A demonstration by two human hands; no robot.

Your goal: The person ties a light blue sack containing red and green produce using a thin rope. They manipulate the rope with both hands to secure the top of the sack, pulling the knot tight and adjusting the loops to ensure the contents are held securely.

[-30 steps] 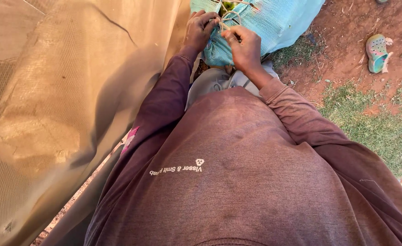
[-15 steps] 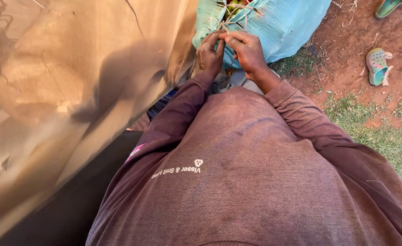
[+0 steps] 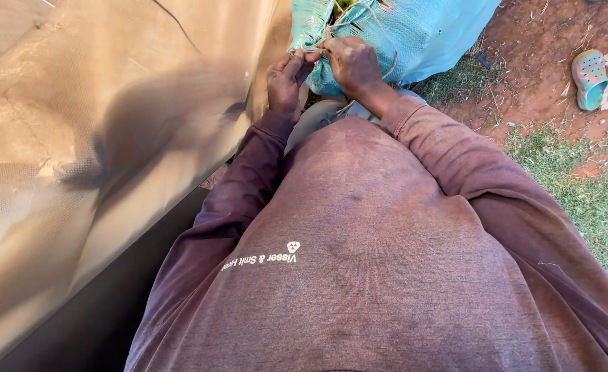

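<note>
A turquoise woven sack (image 3: 421, 34) stands on the ground in front of me, its mouth drawn together with tan twine (image 3: 359, 17). My left hand (image 3: 287, 79) pinches a strand of the twine at the sack's left edge. My right hand (image 3: 351, 65) grips the twine against the sack's front, close beside the left hand. Something green and yellow shows inside the sack's mouth. Both arms are in maroon sleeves.
A large tan mesh sheet (image 3: 97, 138) hangs along my left side, with a dark gap below it. On the right lie red soil and patchy grass (image 3: 579, 200). A teal clog shoe (image 3: 590, 76) lies on the soil at the far right.
My hands have shifted slightly left on the sack and work the twine. The mesh sheet has swung and folded differently on the left.
</note>
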